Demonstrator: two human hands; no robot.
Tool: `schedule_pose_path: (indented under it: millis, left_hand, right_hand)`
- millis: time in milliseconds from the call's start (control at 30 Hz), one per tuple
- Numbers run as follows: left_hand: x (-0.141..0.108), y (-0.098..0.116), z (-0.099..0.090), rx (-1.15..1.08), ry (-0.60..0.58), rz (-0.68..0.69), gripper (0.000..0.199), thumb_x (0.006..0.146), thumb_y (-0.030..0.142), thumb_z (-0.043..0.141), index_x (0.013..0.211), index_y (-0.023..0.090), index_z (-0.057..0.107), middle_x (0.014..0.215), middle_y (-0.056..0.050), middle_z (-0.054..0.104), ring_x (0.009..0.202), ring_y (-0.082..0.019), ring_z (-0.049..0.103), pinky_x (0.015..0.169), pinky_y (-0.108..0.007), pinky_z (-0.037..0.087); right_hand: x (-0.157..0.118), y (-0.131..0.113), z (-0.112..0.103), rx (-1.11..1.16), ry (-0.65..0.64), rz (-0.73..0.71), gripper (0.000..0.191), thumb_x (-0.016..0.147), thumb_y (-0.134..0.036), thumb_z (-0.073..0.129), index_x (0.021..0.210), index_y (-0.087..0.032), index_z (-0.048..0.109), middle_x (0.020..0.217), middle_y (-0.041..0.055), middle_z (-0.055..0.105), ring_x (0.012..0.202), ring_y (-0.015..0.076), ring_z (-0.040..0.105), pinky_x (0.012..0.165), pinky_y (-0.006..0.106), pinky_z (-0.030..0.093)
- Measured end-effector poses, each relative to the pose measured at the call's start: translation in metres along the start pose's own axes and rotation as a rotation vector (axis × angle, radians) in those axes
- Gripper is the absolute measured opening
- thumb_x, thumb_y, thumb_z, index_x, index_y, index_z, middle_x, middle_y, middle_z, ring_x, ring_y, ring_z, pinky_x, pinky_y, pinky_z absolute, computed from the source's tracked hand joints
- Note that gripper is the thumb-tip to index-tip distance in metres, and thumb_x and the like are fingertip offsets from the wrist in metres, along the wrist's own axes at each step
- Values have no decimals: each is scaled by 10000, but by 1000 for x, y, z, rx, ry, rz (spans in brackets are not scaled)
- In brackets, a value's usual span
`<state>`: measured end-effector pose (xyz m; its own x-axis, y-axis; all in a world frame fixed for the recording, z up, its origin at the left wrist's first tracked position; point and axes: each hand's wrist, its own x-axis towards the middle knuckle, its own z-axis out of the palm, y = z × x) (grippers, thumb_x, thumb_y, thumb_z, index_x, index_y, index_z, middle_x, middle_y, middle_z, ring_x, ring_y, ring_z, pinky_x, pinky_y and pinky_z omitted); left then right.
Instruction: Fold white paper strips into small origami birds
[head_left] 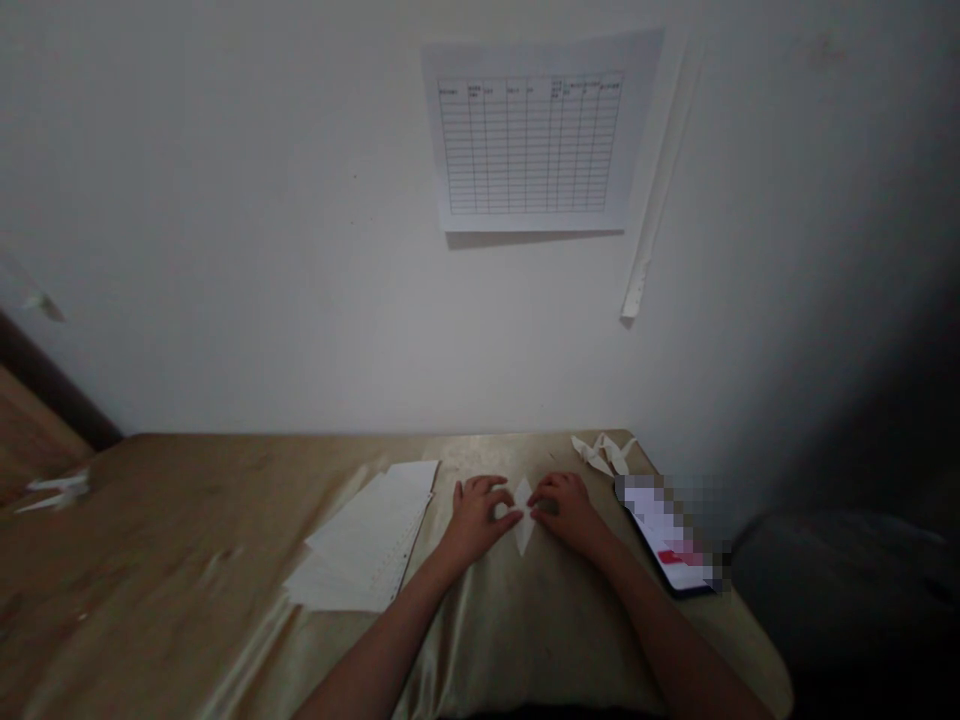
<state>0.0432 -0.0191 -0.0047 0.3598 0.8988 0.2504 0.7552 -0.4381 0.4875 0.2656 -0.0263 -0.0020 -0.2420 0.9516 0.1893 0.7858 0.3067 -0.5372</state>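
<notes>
Left hand (478, 515), right hand (566, 511), part-hidden paper diamond (523, 535), partly pixelated phone (658, 530)

On the table (210, 570), sheets (367, 545) left and phone (670, 545) right of the folded paper (523, 536)

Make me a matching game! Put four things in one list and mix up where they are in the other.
Things:
1. folded paper
2. phone
3. loose sheets
4. printed chart

Places:
A. up on the wall
B. between the left hand and right hand
C. on the table, left of the left hand
D. right of the right hand

Pairs: 1-B, 2-D, 3-C, 4-A
</notes>
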Motion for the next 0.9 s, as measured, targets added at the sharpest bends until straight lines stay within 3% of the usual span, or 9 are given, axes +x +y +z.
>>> schedule_pose_path:
  millis: [133, 167, 300, 633, 900]
  left_hand:
    - [0, -3, 0, -3, 11, 9, 115, 913, 347, 786, 880, 237, 786, 1347, -96, 727, 1333, -321, 584, 1207, -607, 347]
    - [-1, -3, 0, 8, -8, 14, 89, 898, 329, 798, 928, 245, 791, 1351, -92, 724, 1342, -322, 579, 1211, -610, 341]
    - [-2, -7, -6, 55, -79, 51, 334, 862, 308, 837, 1188, 362, 789, 1489, -52, 655, 1420, -320, 523, 1234, -610, 320]
    - [-3, -19, -12, 106, -132, 93, 352, 865, 402, 852, 1215, 426, 813, 1585, -48, 592, 1457, -359, 502, 1235, -575, 369]
    - [-1, -23, -17, 104, -227, 102, 595, 740, 538, 932, 1302, 442, 763, 1649, -62, 523, 1500, -406, 457, 1246, -598, 348]
  right_hand:
    - [0, 3, 1, 10, 5, -2, 197, 861, -230, 732, 1009, -305, 840, 1174, 47, 743, 1222, 270, 593, 1149, 468, 374]
    - [0, 3, 2, 12, 7, -4, 195, 862, -232, 733, 1006, -308, 841, 1167, 46, 744, 1220, 270, 593, 1153, 470, 373]
    - [0, 4, 2, 18, 11, -10, 210, 854, -219, 751, 1011, -320, 848, 1167, 48, 746, 1227, 275, 588, 1153, 469, 379]
    - [-3, 7, 4, 47, 9, -50, 223, 872, -209, 723, 1018, -325, 846, 1181, 46, 716, 1231, 259, 574, 1162, 463, 379]
    - [1, 12, 8, 70, 45, -92, 168, 971, -309, 651, 946, -239, 801, 1113, 63, 747, 1164, 254, 611, 1115, 465, 415]
